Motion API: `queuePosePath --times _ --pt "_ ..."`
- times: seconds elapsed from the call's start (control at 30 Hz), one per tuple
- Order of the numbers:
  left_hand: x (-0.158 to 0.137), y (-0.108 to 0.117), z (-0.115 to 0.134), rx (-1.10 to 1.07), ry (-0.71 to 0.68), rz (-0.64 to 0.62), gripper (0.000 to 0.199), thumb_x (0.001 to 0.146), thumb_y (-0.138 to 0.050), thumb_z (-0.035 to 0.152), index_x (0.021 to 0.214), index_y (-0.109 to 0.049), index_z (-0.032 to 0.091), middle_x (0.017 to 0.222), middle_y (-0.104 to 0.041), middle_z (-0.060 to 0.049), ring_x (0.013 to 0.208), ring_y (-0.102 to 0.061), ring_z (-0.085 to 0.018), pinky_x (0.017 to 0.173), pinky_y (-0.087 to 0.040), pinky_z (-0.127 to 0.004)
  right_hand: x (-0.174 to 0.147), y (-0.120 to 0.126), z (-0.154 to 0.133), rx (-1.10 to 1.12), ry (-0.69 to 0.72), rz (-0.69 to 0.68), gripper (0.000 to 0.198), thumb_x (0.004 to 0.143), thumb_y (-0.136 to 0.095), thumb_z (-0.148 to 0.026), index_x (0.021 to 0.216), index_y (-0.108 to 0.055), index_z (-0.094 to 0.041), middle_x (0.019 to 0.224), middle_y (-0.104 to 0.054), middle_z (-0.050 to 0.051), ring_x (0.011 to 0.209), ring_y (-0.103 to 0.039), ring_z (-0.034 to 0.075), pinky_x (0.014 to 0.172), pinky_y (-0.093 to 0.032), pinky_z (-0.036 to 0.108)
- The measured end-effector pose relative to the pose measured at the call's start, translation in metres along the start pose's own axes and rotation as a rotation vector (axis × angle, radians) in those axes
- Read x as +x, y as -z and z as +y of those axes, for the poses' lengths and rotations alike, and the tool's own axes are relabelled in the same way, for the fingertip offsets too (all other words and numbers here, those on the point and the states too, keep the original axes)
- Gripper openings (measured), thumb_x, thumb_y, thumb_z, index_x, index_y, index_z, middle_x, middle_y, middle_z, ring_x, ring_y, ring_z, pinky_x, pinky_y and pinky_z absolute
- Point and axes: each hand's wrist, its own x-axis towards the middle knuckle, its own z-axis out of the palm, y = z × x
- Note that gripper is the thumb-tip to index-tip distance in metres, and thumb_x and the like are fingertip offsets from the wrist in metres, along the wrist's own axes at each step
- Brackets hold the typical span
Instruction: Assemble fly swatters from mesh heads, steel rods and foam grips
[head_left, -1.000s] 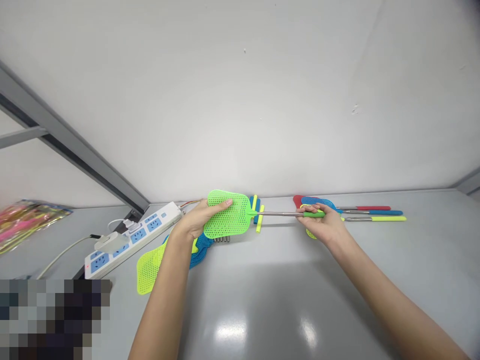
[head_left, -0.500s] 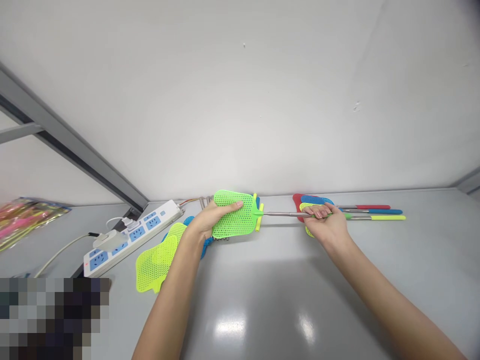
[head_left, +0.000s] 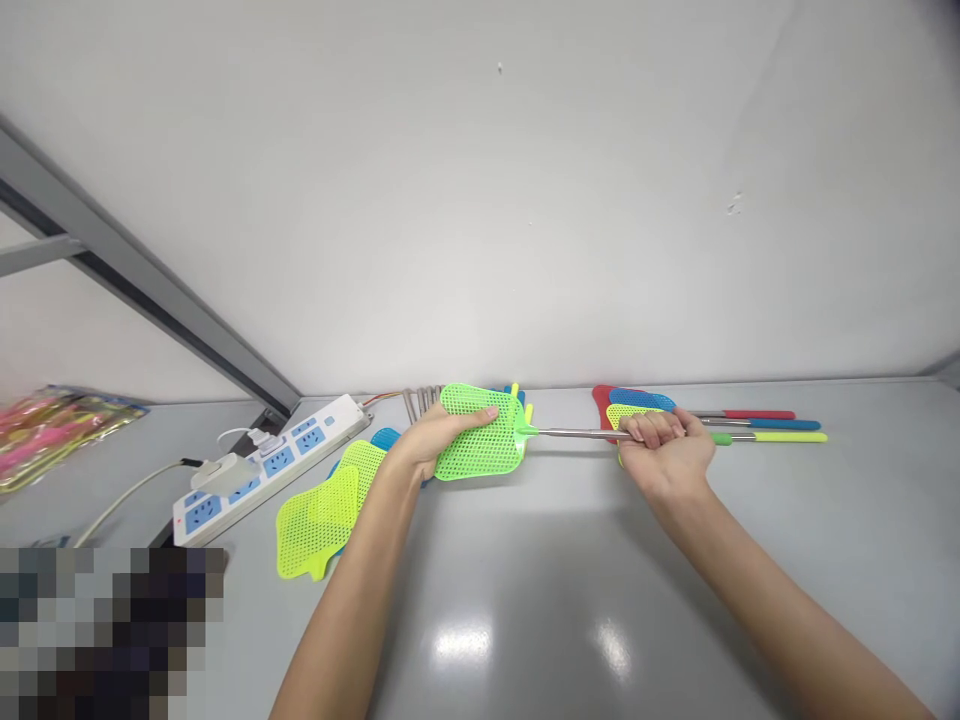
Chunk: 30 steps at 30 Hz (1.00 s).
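Note:
A bright green fly swatter is stretched level between my hands, a little above the table. My left hand (head_left: 429,438) grips its perforated head (head_left: 484,447), thumb lying over the front and the other fingers hidden behind. To the right, my right hand (head_left: 667,452) has its fingers curled round the handle end, and a green grip tip (head_left: 721,439) pokes out past it. Between them runs the thin metal shaft (head_left: 574,433). Just behind my right hand lie a red swatter (head_left: 761,414), a blue swatter (head_left: 786,425) and a yellow swatter (head_left: 791,437), handles pointing right.
Beside my left forearm lie overlapping yellow-green swatters (head_left: 306,525) and a blue swatter head (head_left: 385,438). A white power strip (head_left: 281,462) with plugs sits further left, and shiny packaged items (head_left: 64,435) lie beyond the grey frame (head_left: 187,300). A white wall (head_left: 525,220) rises behind the table.
My right hand has shifted slightly right, with more of the green grip tip and a little more shaft showing. My left hand keeps its hold on the head. The whole view has shifted slightly.

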Motion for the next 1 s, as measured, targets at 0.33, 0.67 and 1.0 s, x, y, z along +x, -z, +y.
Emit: queuePosePath --times 0.33,0.67,1.0 --pt "0.003 -0.009 -0.005 -0.041 0.048 -0.056 0.028 0.063 -0.066 0.030 0.086 -0.061 0.016 0.085 -0.066 -0.008 0.076 -0.062 -0.021 0.071 -0.050 -0.033 -0.011 0.005 0.011 -0.064 0.087 -0.132 0.030 0.070 -0.035 -0.018 0.051 -0.012 -0.018 0.041 -0.008 -0.007 0.032 -0.013 0.007 0.033 -0.020 0.021" --pt "0.007 -0.017 -0.009 -0.138 0.036 -0.127 0.033 0.063 -0.066 0.027 0.094 -0.059 0.015 0.092 -0.064 -0.010 0.081 -0.061 -0.021 0.074 -0.049 -0.035 -0.012 0.003 0.011 -0.023 -0.003 -0.086 0.028 0.071 -0.033 -0.016 0.054 -0.012 -0.018 0.043 -0.009 -0.008 0.032 -0.014 0.006 0.033 -0.023 0.021" --pt "0.001 -0.019 -0.003 -0.043 -0.098 -0.081 0.033 0.066 -0.063 0.032 0.094 -0.059 0.016 0.095 -0.063 -0.009 0.085 -0.059 -0.020 0.076 -0.047 -0.033 0.017 -0.008 -0.017 -0.098 -0.201 -0.006 0.023 0.072 -0.026 -0.010 0.058 -0.009 -0.019 0.046 -0.019 -0.007 0.032 -0.029 0.006 0.037 -0.032 0.022"
